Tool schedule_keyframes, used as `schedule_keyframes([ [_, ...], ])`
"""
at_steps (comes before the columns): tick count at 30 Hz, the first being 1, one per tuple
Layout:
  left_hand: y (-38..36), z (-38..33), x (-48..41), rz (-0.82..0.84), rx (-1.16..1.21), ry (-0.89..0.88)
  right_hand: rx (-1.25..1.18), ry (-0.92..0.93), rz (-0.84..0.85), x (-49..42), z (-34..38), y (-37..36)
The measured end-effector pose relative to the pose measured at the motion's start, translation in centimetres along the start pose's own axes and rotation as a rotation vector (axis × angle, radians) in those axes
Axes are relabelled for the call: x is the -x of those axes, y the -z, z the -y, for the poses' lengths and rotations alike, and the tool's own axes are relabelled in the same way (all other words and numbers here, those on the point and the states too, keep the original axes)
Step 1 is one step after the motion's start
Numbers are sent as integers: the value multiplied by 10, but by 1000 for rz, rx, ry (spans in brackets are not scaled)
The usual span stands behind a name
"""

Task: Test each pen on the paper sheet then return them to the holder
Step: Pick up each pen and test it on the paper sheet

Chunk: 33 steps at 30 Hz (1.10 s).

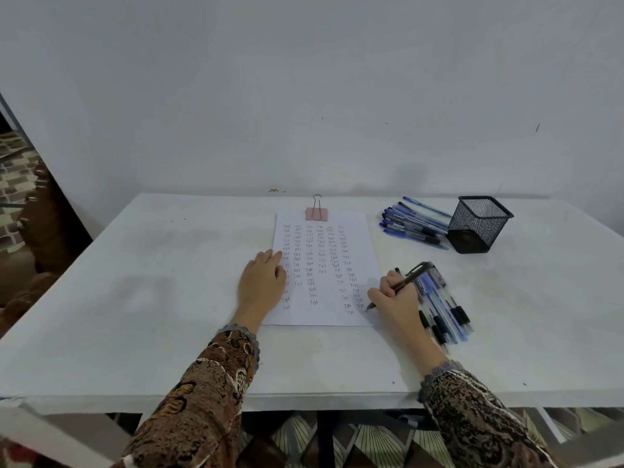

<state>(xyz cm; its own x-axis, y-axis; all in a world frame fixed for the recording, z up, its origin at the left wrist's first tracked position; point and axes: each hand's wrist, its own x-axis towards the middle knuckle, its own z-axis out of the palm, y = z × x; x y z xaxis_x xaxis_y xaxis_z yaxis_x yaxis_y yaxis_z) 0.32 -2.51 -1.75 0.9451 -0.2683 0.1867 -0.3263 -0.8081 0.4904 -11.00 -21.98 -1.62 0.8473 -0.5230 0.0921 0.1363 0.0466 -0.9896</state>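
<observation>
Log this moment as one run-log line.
right hand: writing with pen on paper sheet | left hand: flat on sheet | holder: looks empty

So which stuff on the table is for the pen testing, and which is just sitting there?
For the job: the pen in the right hand, the paper sheet held flat by the left hand, the pile of pens near the holder, the nearer pile of pens, the mesh holder.

Just there: the pink binder clip.
</observation>
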Motion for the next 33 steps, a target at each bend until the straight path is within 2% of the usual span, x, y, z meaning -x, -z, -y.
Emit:
schedule_keyframes([
  [6, 0, 0, 0, 1, 0, -9, -19, 1, 10, 0, 0, 0],
  [14, -2, 3, -2, 7, 10, -2, 76, 59, -19, 4, 7, -2],
  [33, -3, 2, -2, -7, 12, 1, -13, 20, -37, -1, -1, -1],
])
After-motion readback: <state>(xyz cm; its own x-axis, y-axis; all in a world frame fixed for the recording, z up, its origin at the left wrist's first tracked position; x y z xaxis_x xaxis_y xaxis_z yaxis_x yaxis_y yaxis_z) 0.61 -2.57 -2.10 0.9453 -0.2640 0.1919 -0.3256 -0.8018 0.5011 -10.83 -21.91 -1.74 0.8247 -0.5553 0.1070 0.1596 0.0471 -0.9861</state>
